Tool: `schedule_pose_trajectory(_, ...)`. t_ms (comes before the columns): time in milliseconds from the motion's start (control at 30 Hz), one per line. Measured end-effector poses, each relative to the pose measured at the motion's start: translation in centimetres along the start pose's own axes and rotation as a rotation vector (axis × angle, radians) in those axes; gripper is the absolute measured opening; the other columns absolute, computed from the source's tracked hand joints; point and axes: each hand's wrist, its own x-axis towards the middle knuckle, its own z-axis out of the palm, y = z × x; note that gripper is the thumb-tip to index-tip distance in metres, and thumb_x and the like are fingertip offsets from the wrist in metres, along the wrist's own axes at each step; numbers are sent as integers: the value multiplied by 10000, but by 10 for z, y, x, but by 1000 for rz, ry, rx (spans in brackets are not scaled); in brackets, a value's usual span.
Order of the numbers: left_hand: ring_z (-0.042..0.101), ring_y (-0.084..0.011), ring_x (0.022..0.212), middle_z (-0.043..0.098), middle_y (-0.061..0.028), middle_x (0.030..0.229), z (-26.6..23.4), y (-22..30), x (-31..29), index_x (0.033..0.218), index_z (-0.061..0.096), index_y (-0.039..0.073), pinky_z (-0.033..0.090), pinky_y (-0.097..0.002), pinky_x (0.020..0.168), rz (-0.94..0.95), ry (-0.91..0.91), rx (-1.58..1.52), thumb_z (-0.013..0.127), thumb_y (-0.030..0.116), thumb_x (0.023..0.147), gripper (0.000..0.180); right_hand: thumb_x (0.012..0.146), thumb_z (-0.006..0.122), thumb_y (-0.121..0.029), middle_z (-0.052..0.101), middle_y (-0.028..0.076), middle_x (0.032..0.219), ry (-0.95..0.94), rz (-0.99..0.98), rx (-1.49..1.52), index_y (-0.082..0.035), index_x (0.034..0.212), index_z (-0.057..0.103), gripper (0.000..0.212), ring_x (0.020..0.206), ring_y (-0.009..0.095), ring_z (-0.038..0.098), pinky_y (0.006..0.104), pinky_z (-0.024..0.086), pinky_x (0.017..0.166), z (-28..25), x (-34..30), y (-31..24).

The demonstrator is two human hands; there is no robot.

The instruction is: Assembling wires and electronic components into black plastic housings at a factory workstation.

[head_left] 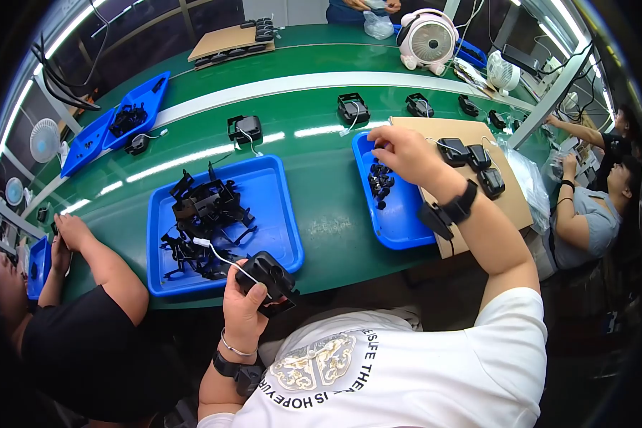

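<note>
My left hand [241, 308] is wrapped round a black box-shaped device [265, 274] with a black bracket on it and a white cable ending in a white connector [202, 242]. It is held at the near edge of a blue tray [297, 246] heaped with black plastic brackets [207, 203]. My right hand [409, 155] hangs over the far end of a second blue tray [399, 232], which holds small black parts [380, 187]. Its fingers are curled together in a pinch; whatever may be between the tips is too small to make out.
Right of the second tray, a cardboard sheet [414, 128] bears several black devices [491, 182]. More devices [246, 128] stand along the green table [328, 264]. Far left lie blue trays [157, 96]; a fan [428, 41] stands at the back. Co-workers sit on both sides.
</note>
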Motion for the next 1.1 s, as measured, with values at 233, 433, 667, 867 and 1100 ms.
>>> schedule_pose_trajectory(233,622,-210,830,560,-76,973,3,-4,-3,1176,376,86,565,-348,644,-86,-6,8,701,120,761,529,764,651,28,593,30,797,-224,154,533,0,970,600,215,744,78,594,218,491,659,-17,-52,-65)
schedule_pose_trajectory(433,611,-216,865,557,-113,1021,17,-3,1,1178,369,66,556,-346,660,-163,92,54,639,59,770,489,765,638,63,591,85,904,-271,100,816,37,957,590,200,825,131,607,236,508,728,25,-87,-94)
schedule_pose_trajectory(667,597,-176,879,555,-97,1015,14,-6,0,1155,374,42,553,-338,715,-110,117,78,665,43,777,478,767,636,68,583,124,970,-266,76,999,47,969,585,209,885,162,600,243,510,760,72,-92,-100)
schedule_pose_trajectory(867,591,-169,899,557,-86,1023,16,-10,-11,1165,378,42,537,-326,762,-105,133,89,690,77,769,505,748,674,28,601,103,915,-250,-73,862,21,953,602,217,781,144,590,229,487,681,76,-88,-113)
schedule_pose_trajectory(1100,584,-153,895,558,-82,1003,19,-13,-10,1130,391,42,545,-310,754,-119,111,151,680,39,773,459,734,699,-9,608,86,869,-232,-91,817,-4,933,614,217,729,142,582,233,465,634,80,-97,-111)
